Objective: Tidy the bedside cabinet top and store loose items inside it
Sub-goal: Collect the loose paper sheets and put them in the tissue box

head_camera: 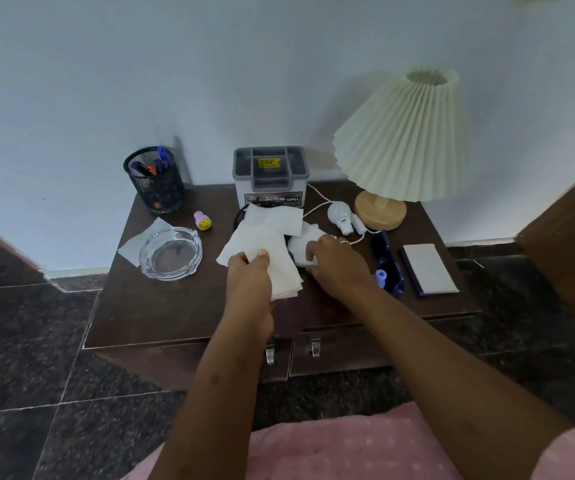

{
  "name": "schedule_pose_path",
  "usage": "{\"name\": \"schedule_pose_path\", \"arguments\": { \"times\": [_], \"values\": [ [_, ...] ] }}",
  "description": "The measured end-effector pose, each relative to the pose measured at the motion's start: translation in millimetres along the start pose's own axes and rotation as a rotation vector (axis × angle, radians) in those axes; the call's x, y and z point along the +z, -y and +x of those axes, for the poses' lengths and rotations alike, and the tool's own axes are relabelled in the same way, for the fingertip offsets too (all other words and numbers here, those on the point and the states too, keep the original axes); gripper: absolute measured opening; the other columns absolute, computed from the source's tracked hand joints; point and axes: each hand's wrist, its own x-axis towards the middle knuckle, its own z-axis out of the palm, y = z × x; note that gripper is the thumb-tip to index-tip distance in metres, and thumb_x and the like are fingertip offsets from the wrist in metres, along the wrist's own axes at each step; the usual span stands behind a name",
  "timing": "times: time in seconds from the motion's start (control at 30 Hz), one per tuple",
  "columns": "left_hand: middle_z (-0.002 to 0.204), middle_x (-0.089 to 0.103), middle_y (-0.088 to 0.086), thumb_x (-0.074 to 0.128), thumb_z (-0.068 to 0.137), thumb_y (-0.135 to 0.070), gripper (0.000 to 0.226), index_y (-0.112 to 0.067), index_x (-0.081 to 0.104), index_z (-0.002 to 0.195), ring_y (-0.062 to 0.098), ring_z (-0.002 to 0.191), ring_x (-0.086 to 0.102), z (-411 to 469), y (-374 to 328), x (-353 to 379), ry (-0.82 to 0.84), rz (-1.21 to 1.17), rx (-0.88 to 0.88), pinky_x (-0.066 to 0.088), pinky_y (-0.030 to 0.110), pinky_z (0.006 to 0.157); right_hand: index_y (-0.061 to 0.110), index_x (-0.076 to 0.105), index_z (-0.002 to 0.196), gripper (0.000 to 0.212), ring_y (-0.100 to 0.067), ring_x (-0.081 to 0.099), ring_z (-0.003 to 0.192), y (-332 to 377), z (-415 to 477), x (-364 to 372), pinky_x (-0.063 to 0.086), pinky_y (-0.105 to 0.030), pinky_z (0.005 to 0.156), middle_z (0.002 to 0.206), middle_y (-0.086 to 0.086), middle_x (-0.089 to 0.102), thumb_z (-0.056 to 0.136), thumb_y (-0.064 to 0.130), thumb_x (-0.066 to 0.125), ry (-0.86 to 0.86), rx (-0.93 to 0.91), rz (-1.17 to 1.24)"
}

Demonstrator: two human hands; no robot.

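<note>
On the cabinet's surface (161, 306), the left hand (249, 271) pinches flat tissues (268, 233) at their near edge, thumb on top and the other fingers hidden beneath. The right hand (334, 261) curls its fingers round a crumpled wad (308, 237) just beside them, fingertips buried in it. Something dark under the tissues is too covered to identify. A paper sheet (140, 242) is partly hidden by the ashtray (171, 252). The left forearm partly hides one door handle (269, 353).
</note>
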Motion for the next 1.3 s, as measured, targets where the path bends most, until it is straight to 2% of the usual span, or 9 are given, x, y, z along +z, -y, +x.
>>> {"name": "schedule_pose_path", "arguments": {
  "times": [0.27, 0.43, 0.57, 0.67, 0.77, 0.83, 1.07, 1.2, 1.3],
  "values": [
    [0.115, 0.055, 0.009, 0.043, 0.098, -0.016, 0.034, -0.009, 0.04, 0.131, 0.028, 0.104, 0.056, -3, 0, 1, 0.005, 0.062, 0.015, 0.048, 0.052, 0.095, 0.01, 0.063, 0.1, 0.016, -0.026, 0.06, 0.091, -15, 3, -15, 0.047, -0.033, 0.072, 0.1, -0.01, 0.064, 0.089, 0.016, 0.054, -0.092, 0.115, 0.345],
    [0.126, 0.056, 0.014, 0.042, 0.098, -0.014, 0.035, -0.008, 0.04, 0.133, 0.032, 0.113, 0.056, 0, -1, 0, -0.001, 0.046, 0.012, 0.047, 0.055, 0.096, 0.022, 0.057, 0.08, 0.014, -0.02, 0.057, 0.086, -15, 5, -44, 0.051, -0.035, 0.07, 0.089, -0.002, 0.059, 0.09, 0.014, 0.052, -0.174, 0.303, 1.091],
    [0.128, 0.054, 0.016, 0.043, 0.097, -0.009, 0.039, -0.009, 0.036, 0.136, 0.034, 0.114, 0.056, 4, 0, 0, -0.009, 0.02, 0.003, 0.048, 0.053, 0.093, 0.025, 0.062, 0.09, 0.019, -0.017, 0.061, 0.09, -9, -1, -65, 0.06, -0.039, 0.067, 0.097, 0.001, 0.06, 0.092, 0.009, 0.05, -0.143, 0.283, 1.588],
    [0.129, 0.053, 0.017, 0.043, 0.097, -0.009, 0.04, -0.008, 0.037, 0.136, 0.035, 0.113, 0.056, 4, -1, -1, 0.004, -0.003, -0.042, 0.051, 0.051, 0.086, 0.023, 0.061, 0.095, 0.017, -0.016, 0.065, 0.094, 0, -6, -72, 0.06, -0.034, 0.075, 0.097, 0.004, 0.066, 0.093, 0.009, 0.052, -0.155, 0.048, 1.46],
    [0.118, 0.058, 0.014, 0.04, 0.098, -0.012, 0.033, -0.007, 0.044, 0.13, 0.034, 0.106, 0.058, 1, -5, -1, 0.012, -0.135, -0.079, 0.053, 0.047, 0.077, 0.024, 0.06, 0.091, 0.008, -0.011, 0.064, 0.084, 10, -17, -76, 0.053, -0.025, 0.075, 0.087, 0.011, 0.064, 0.089, 0.017, 0.058, -0.218, -0.27, 0.954],
    [0.117, 0.061, 0.014, 0.039, 0.098, -0.014, 0.032, -0.008, 0.048, 0.129, 0.034, 0.106, 0.059, -1, -7, -1, 0.005, -0.214, -0.07, 0.051, 0.047, 0.085, 0.021, 0.062, 0.094, 0.011, -0.007, 0.063, 0.084, 17, -24, -77, 0.053, -0.026, 0.074, 0.09, 0.013, 0.065, 0.085, 0.017, 0.058, -0.201, -0.401, 0.729],
    [0.124, 0.063, 0.014, 0.032, 0.093, -0.057, 0.061, -0.013, 0.053, 0.129, 0.034, 0.113, 0.059, -2, -14, -4, 0.057, -0.395, -0.081, 0.043, 0.051, 0.103, 0.014, 0.064, 0.093, 0.015, -0.016, 0.062, 0.092, 28, -33, -78, 0.052, -0.04, 0.081, 0.092, -0.002, 0.068, 0.082, 0.011, 0.055, -0.191, -0.487, 0.488],
    [0.126, 0.06, 0.017, 0.038, 0.099, -0.037, 0.044, -0.009, 0.048, 0.132, 0.034, 0.111, 0.06, -4, -12, -4, 0.09, -0.291, -0.03, 0.047, 0.051, 0.097, 0.013, 0.066, 0.092, 0.014, -0.014, 0.062, 0.092, 30, -34, -80, 0.053, -0.037, 0.081, 0.093, -0.001, 0.069, 0.081, 0.011, 0.057, -0.246, -0.491, 0.477],
    [0.117, 0.061, 0.015, 0.038, 0.1, -0.019, 0.033, -0.007, 0.045, 0.13, 0.029, 0.091, 0.063, -3, -12, -4, 0.034, -0.23, 0.004, 0.049, 0.049, 0.089, 0.013, 0.07, 0.09, 0.014, -0.014, 0.064, 0.092, 31, -35, -79, 0.053, -0.037, 0.082, 0.092, -0.001, 0.071, 0.079, 0.009, 0.062, -0.172, -0.525, 0.47]
  ]
}}
